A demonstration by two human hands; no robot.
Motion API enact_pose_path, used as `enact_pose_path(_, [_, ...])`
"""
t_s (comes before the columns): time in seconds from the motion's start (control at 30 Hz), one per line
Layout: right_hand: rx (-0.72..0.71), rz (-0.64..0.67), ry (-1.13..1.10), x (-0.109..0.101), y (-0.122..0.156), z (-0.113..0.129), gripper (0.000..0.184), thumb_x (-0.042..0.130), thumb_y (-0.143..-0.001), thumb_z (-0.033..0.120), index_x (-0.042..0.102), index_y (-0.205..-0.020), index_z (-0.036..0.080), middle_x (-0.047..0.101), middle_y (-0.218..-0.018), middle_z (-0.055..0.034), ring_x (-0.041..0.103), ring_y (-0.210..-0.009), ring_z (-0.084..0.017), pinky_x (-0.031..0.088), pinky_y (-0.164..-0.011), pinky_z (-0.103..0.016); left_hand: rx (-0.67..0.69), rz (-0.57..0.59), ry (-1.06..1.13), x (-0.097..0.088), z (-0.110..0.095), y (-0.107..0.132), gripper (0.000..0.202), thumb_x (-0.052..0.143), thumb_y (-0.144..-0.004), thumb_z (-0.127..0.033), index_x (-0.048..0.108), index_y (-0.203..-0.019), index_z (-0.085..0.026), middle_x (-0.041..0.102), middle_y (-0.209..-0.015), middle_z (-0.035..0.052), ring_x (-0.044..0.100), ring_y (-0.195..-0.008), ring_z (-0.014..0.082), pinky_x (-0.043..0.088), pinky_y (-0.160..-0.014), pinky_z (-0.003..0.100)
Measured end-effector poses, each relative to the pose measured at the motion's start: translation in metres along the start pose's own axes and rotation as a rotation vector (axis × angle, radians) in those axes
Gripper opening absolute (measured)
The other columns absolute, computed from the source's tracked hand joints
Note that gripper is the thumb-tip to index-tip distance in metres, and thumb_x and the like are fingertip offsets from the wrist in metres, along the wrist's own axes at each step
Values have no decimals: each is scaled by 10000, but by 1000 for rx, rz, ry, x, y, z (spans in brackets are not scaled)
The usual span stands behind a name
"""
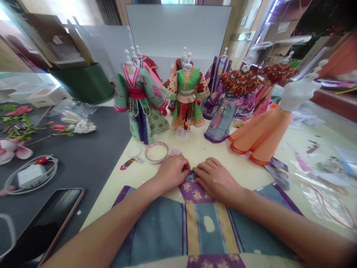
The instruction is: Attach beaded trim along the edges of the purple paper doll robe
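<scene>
A doll-sized garment piece (164,225) of blue-grey fabric lies flat on the pale table in front of me. It has yellow and dark purple stripes and purple flowered panels at both ends, with an oval opening in the middle. At its far edge, my left hand (173,169) is curled, thumb and fingers pinching the narrow purple-and-blue end. Close beside it, my right hand (216,179) presses the same end, fingertips bent together on the cloth. The fingertips partly cover the edge. Just beyond my left hand is a roll of tape (156,152).
Dressed doll forms, including one in a green robe (149,100) and one with an orange skirt (259,134), stand across the back. A phone (46,227), a coiled charger cable (30,175) and artificial flowers (80,124) lie left. Plastic bags (323,201) and scraps lie right.
</scene>
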State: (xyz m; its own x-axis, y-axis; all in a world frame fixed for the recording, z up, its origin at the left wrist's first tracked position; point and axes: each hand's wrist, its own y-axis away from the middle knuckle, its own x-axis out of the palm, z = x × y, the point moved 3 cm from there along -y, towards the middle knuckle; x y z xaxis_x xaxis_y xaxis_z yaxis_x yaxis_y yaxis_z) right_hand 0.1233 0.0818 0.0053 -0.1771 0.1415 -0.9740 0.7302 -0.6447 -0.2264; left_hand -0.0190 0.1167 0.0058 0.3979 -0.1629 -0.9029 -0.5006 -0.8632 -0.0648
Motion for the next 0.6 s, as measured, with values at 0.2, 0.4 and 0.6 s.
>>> enact_pose_path(0.2, [56, -73, -81, -11, 14, -10, 222, 396, -896, 166, 595, -984, 124, 553, -844, -109, 468, -816, -226, 368, -765, -373, -2, 0, 15, 1, 1, 1, 81, 559, -741, -173, 634, -710, -183, 633, -723, 2, 576, -725, 155, 393, -684, 265])
enact_pose_path(0.4, [77, -48, -76, -8, 23, -14, 241, 394, -901, 186, 594, -1022, 128, 542, -872, -110, 457, -824, -226, 370, -777, -377, 0, -69, 22, 3, -5, 0, 91, 574, -779, -244, 613, -729, -178, 628, -738, 9, 560, -751, 160, 374, -697, 280])
enact_pose_path(0.6, [85, 24, -37, -4, 21, -12, 231, 439, -895, 227, 597, -1035, 132, 521, -890, -101, 440, -832, -227, 358, -806, -382, 13, -95, 3, 9, -8, -1, 132, 587, -786, -267, 596, -696, -172, 612, -728, 3, 545, -758, 159, 341, -707, 298])
